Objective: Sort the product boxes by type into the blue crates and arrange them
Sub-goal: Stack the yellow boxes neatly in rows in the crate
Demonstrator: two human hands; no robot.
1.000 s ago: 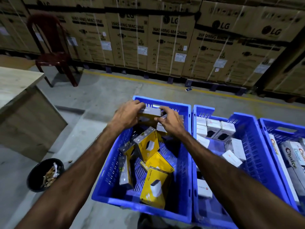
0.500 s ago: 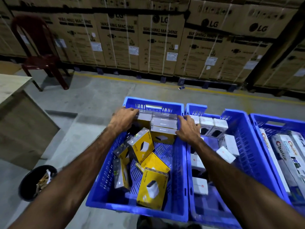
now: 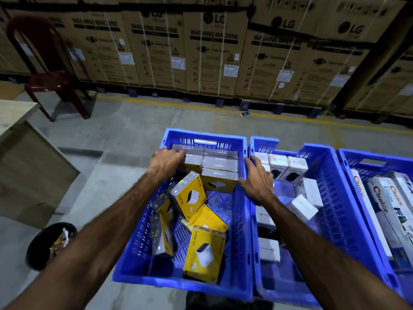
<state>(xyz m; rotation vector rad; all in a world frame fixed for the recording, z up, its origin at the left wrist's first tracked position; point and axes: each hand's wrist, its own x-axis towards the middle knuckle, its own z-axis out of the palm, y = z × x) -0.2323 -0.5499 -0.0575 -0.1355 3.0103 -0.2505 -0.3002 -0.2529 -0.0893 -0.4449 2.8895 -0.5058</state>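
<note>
The left blue crate (image 3: 240,222) holds yellow boxes with grey tops. Several stand in a neat block (image 3: 220,173) against its far wall. Others lie loose and tilted nearer me, among them one (image 3: 190,195) in the middle and one (image 3: 204,251) at the front. My left hand (image 3: 166,163) rests with fingers laid over the block's left boxes. My right hand (image 3: 257,179) lies flat against the block's right side at the crate wall, thumb touching the front box. The middle blue crate (image 3: 330,198) holds white boxes (image 3: 288,167).
A third blue crate (image 3: 348,162) on the right holds long "Choice" boxes (image 3: 384,204). A black bin (image 3: 40,247) with scraps sits on the floor to the left, beside a wooden desk (image 3: 26,166). A dark red chair (image 3: 53,81) and stacked washing-machine cartons (image 3: 212,52) stand behind.
Both hands held a yellow box over the crate's far end. That box now stands in the block, and the hands have spread to the block's left and right sides.
</note>
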